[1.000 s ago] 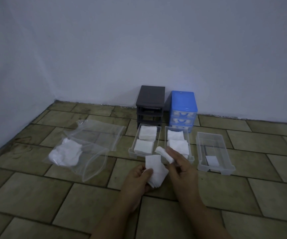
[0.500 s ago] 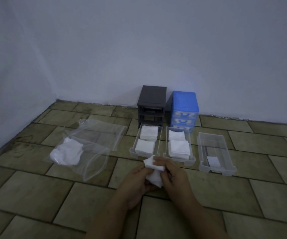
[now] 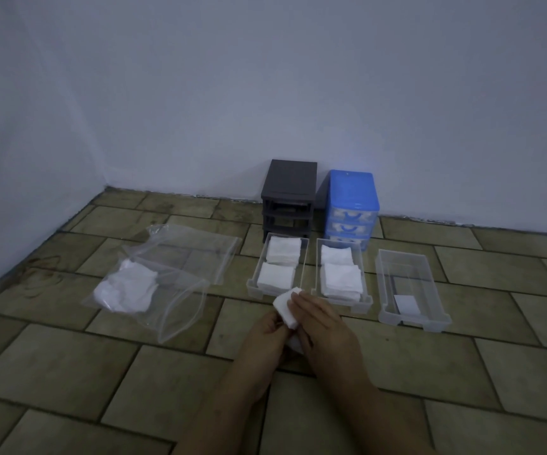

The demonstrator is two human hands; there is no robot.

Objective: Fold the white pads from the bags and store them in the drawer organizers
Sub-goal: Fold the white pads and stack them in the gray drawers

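Two bare hands meet low in the middle of the view above the tiled floor (image 3: 68,372), and between them they hold one white fabric pad (image 3: 285,307) that is partly folded. The left hand (image 3: 265,336) has its fingers curled round the pad's near-left edge from below, and the right hand (image 3: 323,326) lies over the pad's right side with its fingers bent down onto it, so each grip is closed on the same pad. The pad hovers just in front of the leftmost of three clear plastic drawers set side by side on the floor. The left clear drawer (image 3: 251,285) holds two stacks of folded white pads (image 3: 282,262), one behind the other. The middle clear drawer (image 3: 365,298) likewise holds two stacks of folded pads (image 3: 339,274). The right clear drawer (image 3: 384,290) holds only one small white rectangle (image 3: 406,304) near its front. Behind the drawers, against the pale wall (image 3: 265,93), stand two small drawer organizers: one dark grey plastic frame (image 3: 290,180) with its slots open, and one blue plastic organizer (image 3: 352,195) with three drawers in place. To the left lie two clear plastic zip bags: the nearer bag (image 3: 180,310) contains a loose heap of unfolded white pads (image 3: 127,287), the farther bag (image 3: 199,247) lies flat partly beneath it.
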